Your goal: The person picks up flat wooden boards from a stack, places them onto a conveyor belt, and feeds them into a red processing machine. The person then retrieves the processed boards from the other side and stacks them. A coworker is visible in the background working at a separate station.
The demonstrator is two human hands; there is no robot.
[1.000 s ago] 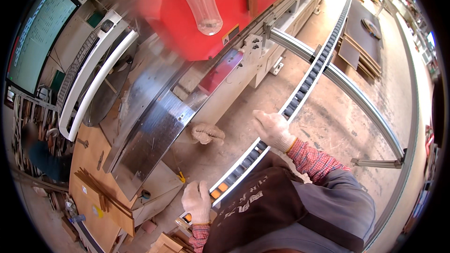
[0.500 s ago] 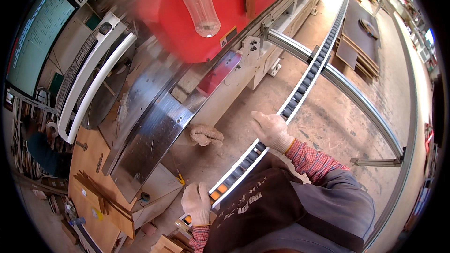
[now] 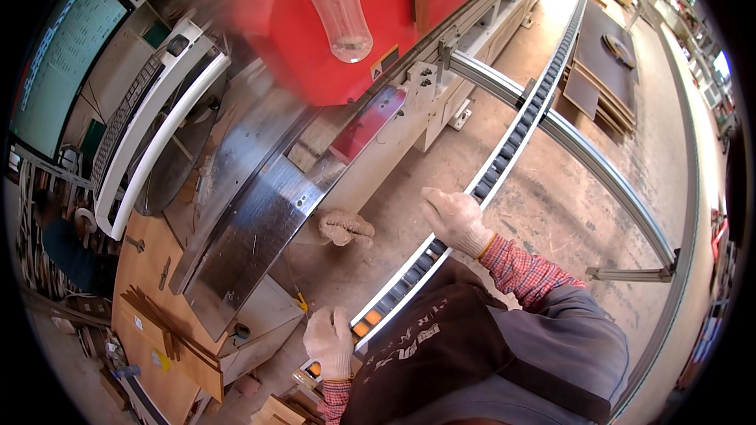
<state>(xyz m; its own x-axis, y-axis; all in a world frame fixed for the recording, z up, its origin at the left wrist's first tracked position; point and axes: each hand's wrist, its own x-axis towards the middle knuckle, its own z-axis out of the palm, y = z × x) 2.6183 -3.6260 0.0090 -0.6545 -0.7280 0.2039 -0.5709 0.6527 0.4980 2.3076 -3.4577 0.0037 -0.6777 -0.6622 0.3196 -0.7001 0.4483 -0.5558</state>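
My right hand point(image 3: 458, 223), in a pale knit glove, lies across a long narrow roller rail point(image 3: 413, 274) with white edges and black rollers. Its fingers stretch over toward the rail's far side, and it grasps nothing that I can see. At the rail's near end, beside several orange rollers point(image 3: 366, 323), rests my left hand point(image 3: 329, 344), gloved alike. Thumb and fingers stand a little apart there, with no object visible between them. The undersides of both hands are hidden.
A red machine housing point(image 3: 315, 39) stands ahead over a shiny metal table point(image 3: 252, 248). Left are a screen point(image 3: 67, 63), a keyboard point(image 3: 126, 110) and a wooden bench point(image 3: 150, 299) with tools and strips. A co-worker point(image 3: 69, 248) is at far left. Dark panels point(image 3: 602, 55) lie far right.
Both my hands stay in place on the rail. At the far left, the co-worker has shifted and shows more fully.
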